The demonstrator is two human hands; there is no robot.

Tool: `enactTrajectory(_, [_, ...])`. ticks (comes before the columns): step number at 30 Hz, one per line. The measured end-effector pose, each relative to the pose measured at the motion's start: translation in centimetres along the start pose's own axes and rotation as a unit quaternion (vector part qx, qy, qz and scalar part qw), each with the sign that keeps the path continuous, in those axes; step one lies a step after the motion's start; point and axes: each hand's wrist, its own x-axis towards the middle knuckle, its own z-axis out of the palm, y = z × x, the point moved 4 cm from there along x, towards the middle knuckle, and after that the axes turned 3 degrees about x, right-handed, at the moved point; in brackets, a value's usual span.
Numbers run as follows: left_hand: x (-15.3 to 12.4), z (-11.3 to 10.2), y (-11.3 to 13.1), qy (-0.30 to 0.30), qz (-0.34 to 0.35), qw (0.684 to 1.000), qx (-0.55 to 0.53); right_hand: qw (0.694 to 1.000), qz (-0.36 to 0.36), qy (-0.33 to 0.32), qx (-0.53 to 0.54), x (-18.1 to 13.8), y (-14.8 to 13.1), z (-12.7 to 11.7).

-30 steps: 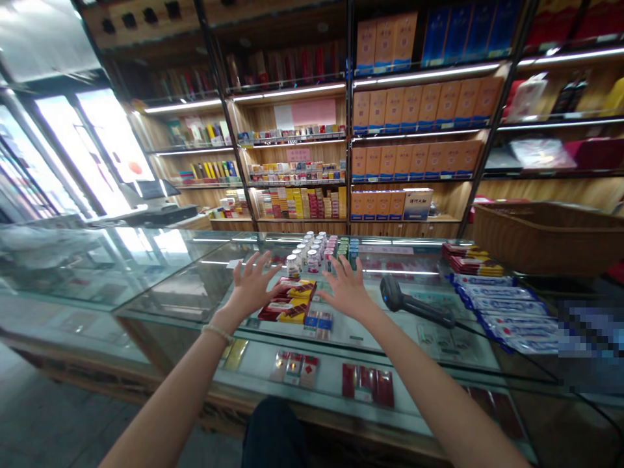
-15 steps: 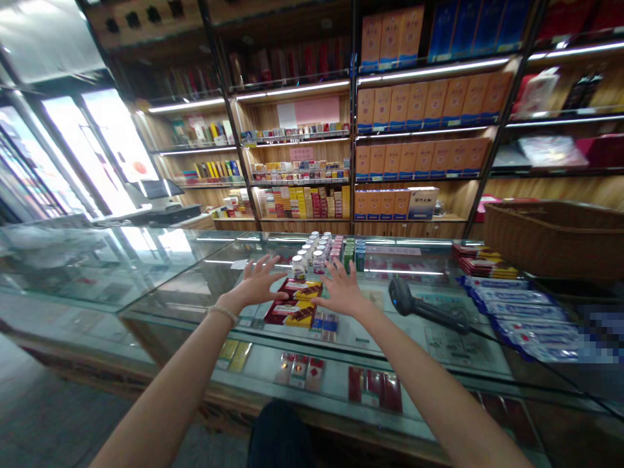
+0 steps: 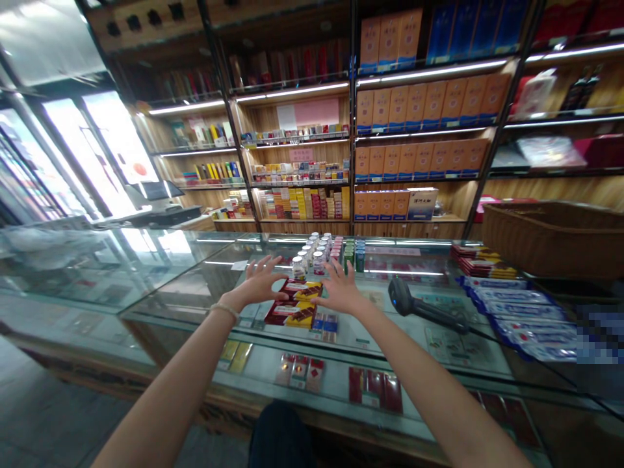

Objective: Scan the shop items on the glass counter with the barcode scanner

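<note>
On the glass counter, two red and yellow packs that look like chocolate wafers (image 3: pixel 292 314) lie one behind the other. My left hand (image 3: pixel 258 286) is at their left side, fingers spread, with the thumb near the packs. At their right side is my right hand (image 3: pixel 340 290), also spread, its thumb close to the yellow end. Neither hand grips anything; whether the thumbs touch the wrappers I cannot tell. Just behind the hands stand rows of small white-capped jars (image 3: pixel 318 260), beside pink, green (image 3: pixel 349 253) and blue small containers.
A black barcode scanner (image 3: pixel 419 308) lies right of my right hand, its cable running right. Further right are blue-and-white packets (image 3: pixel 521 318), a stack of red and yellow packs (image 3: pixel 480 261) and a brown basket (image 3: pixel 556 237). Boxed goods fill the shelves (image 3: pixel 424 104) behind the counter.
Almost nothing differs. Both hands stay spread at the sides of the two packs, and the packs lie where they were.
</note>
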Motion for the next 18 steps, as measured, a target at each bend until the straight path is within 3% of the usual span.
enactTrajectory(10, [0.3, -0.18, 0.01, -0.029, -0.009, 0.999, -0.015, 1.0, -0.012, 0.019, 0.005, 0.05, 0.06, -0.41])
enactTrajectory(18, [0.12, -1.08, 0.14, 0.052, 0.009, 0.999, 0.007, 0.997, -0.018, 0.069, -0.016, -0.19, -0.14, -0.7])
